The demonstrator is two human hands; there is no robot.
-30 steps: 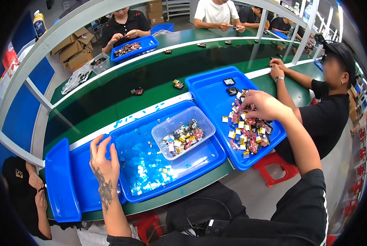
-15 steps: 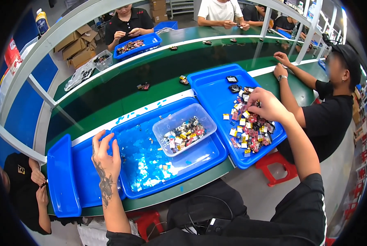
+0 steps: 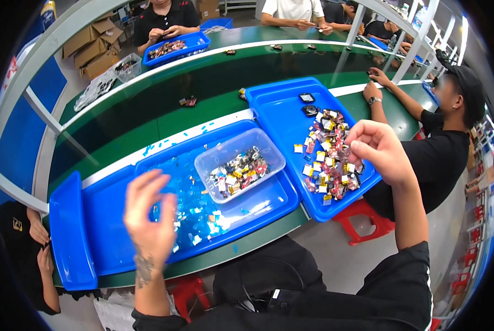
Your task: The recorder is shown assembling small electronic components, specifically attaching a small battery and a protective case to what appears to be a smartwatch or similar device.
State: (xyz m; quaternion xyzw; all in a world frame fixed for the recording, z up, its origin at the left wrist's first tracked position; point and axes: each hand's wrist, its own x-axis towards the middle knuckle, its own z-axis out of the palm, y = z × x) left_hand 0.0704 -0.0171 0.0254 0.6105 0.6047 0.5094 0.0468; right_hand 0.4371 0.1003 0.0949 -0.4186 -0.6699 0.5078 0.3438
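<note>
My right hand [image 3: 384,151] is raised over the right edge of the right blue tray [image 3: 277,107], fingers curled and pinched. Anything between its fingertips is too small to make out. Beneath it lies a pile of small red circuit boards with silver and yellow battery-like pieces [image 3: 331,157]. Two black square parts, one a framed plate [image 3: 306,98] and one a round-centred housing [image 3: 310,111], sit at that tray's far end. My left hand [image 3: 149,215], blurred, hovers empty with fingers apart over the middle blue tray [image 3: 258,212], where blue film scraps [image 3: 200,220] are scattered.
A clear plastic box [image 3: 201,161] of mixed small parts stands in the middle tray. Another blue tray [image 3: 73,237] leans at the left. Beyond runs a green conveyor belt [image 3: 147,118] with a few small parts. A co-worker [image 3: 440,143] sits close on the right; a red stool [image 3: 363,223] is below.
My right hand has risen off the pile and drawn slightly right and nearer. My left hand has shifted nearer and is now blurred. The whole view has moved slightly.
</note>
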